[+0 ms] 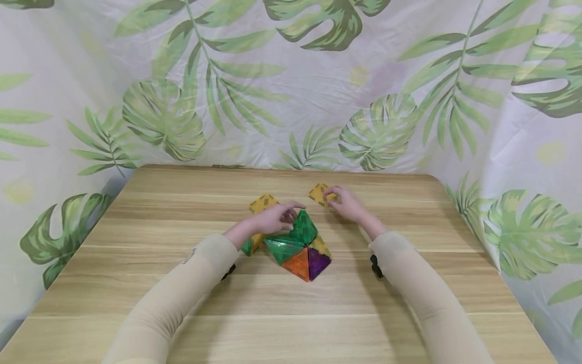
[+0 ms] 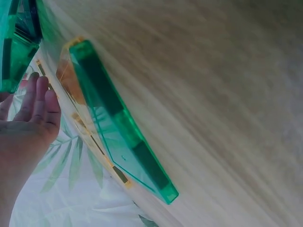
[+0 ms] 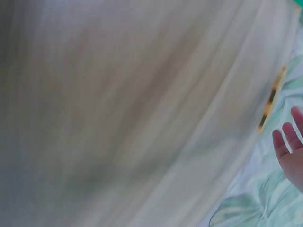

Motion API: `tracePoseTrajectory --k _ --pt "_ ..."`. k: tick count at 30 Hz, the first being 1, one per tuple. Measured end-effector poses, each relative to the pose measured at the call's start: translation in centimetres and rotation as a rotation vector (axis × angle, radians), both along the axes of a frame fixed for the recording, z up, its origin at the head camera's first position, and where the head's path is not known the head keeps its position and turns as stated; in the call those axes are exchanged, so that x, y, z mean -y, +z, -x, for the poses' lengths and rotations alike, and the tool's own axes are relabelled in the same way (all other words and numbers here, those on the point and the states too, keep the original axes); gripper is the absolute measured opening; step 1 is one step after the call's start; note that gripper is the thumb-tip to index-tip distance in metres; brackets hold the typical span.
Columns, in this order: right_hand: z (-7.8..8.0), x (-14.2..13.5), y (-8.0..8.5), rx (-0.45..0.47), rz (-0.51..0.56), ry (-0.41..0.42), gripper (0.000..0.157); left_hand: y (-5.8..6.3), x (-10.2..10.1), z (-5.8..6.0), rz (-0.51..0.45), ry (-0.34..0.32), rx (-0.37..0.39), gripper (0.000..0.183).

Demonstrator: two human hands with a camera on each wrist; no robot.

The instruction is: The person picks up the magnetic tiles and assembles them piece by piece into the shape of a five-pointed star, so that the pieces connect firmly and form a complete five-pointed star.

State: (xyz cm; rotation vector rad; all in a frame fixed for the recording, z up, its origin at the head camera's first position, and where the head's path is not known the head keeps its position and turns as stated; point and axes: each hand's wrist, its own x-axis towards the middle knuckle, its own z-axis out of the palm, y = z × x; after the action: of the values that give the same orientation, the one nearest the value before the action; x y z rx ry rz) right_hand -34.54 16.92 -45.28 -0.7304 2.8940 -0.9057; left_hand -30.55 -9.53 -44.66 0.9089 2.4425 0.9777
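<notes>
Near the middle of the table stands a built shape of translucent magnetic tiles: green tiles point(image 1: 303, 230), an orange triangle point(image 1: 297, 264), a purple triangle point(image 1: 319, 264) and a yellow tile point(image 1: 321, 245). My left hand point(image 1: 277, 217) is beside the green peak, fingers loosely extended; the left wrist view shows the fingers point(image 2: 38, 101) right by a green tile point(image 2: 21, 59). Farther back, a yellow square tile point(image 1: 319, 194) lies flat. My right hand point(image 1: 346, 203) hovers at its right edge with relaxed fingers, which appear apart from the tile point(image 3: 272, 99) in the right wrist view.
Another yellow tile point(image 1: 263, 202) lies behind my left hand. Under the left wrist is a partly hidden green tile point(image 1: 246, 246), seen up close leaning on its edge point(image 2: 123, 123). The wooden table point(image 1: 345, 318) ends at a leaf-print cloth point(image 1: 318, 101).
</notes>
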Motion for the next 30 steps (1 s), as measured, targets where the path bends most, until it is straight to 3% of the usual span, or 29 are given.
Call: tracePoseTrajectory --k 3,6,13,24,30 --pt "0.2 -0.9 -0.3 -0.052 -0.176 0.064 0.041 0.1 0.1 0.0 0.008 -0.01 -0.036 0.057" --pt "0.2 -1.4 -0.5 -0.052 -0.264 0.124 0.047 0.3 0.1 -0.2 0.017 0.007 -0.054 0.052" --pt "-0.5 -1.6 -0.5 -0.049 -0.251 0.121 0.04 0.4 0.4 -0.6 0.039 0.092 -0.105 0.042" --pt "-2.3 -2.9 -0.4 -0.077 -0.219 0.108 0.026 0.2 1.5 -1.4 0.033 0.178 -0.161 0.036" --pt "-2.6 -3.6 0.0 -0.065 -0.197 0.115 0.023 0.4 2.3 -2.0 0.023 0.218 -0.183 0.028"
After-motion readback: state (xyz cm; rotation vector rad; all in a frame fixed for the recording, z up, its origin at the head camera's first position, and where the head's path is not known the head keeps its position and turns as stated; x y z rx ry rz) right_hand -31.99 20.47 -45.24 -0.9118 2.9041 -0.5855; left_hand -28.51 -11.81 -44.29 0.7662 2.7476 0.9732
